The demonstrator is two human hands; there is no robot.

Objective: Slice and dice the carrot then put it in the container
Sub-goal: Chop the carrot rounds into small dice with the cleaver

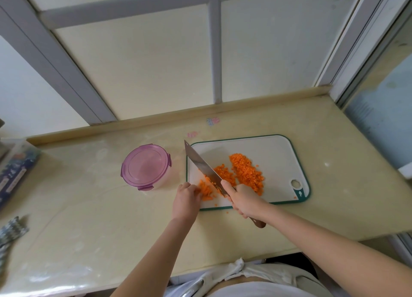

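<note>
A white cutting board [276, 156] with a green rim lies on the counter. A large heap of diced carrot [246, 171] sits at its middle, with a smaller heap [225, 174] beside it. My left hand [186, 202] holds a bunch of carrot strips [205, 190] at the board's near left corner, fingers curled on them. My right hand [243, 199] grips the brown handle of a broad knife [201, 165]; its blade slants over the strips, tip pointing away to the left. The round container [146, 166], its pink lid on, stands left of the board.
A patterned box [13, 174] lies at the counter's left edge, with a patterned cloth [11, 232] below it. A few carrot bits [227, 212] lie by the board's near edge. Window frames rise behind the counter. Bare counter stretches in front of the container.
</note>
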